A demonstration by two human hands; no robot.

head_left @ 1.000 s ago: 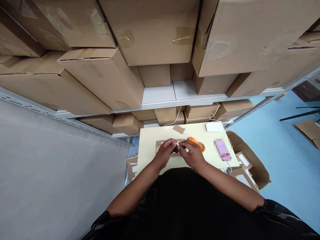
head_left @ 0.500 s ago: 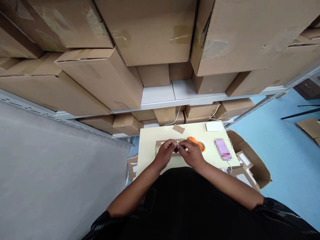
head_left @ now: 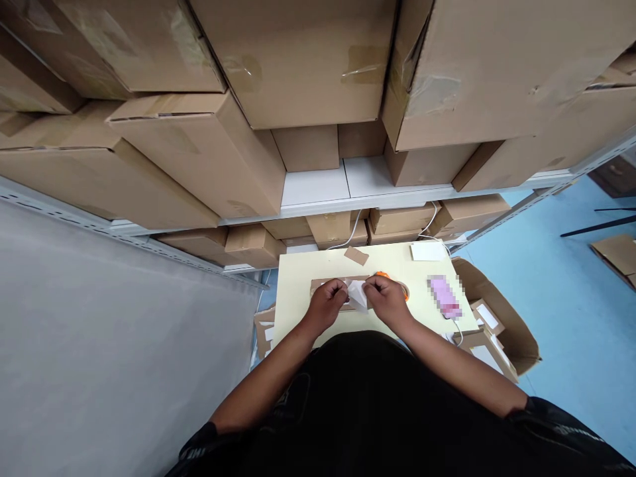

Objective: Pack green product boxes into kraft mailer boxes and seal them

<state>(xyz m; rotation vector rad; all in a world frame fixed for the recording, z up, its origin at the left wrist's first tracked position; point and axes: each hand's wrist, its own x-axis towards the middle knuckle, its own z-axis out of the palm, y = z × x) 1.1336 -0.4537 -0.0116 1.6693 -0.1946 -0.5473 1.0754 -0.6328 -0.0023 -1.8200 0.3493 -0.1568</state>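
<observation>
Between my two hands stretches a thin white sheet (head_left: 357, 295), its lower part fanned out to a point. My left hand (head_left: 326, 305) pinches its left side with curled fingers. The right edge is pinched by my right hand (head_left: 387, 301). Under the hands a small flat cardboard box (head_left: 317, 285) lies on the pale yellow table (head_left: 293, 315), largely covered by the fingers and the sheet. An orange tape dispenser (head_left: 382, 273) with a tape roll (head_left: 406, 290) shows partly behind my right hand.
On the table are a cardboard scrap (head_left: 356, 256), a white card-like item (head_left: 428, 251) and a blurred pink phone-like object (head_left: 444, 296) with a cable. An open carton (head_left: 517, 331) with packages stands to the right. Shelves of cardboard boxes (head_left: 318, 59) rise in front; a grey wall (head_left: 124, 344) is left.
My hands, close together before, have moved slightly apart. The white sheet, mostly hidden in the fingers earlier, now shows spread between them.
</observation>
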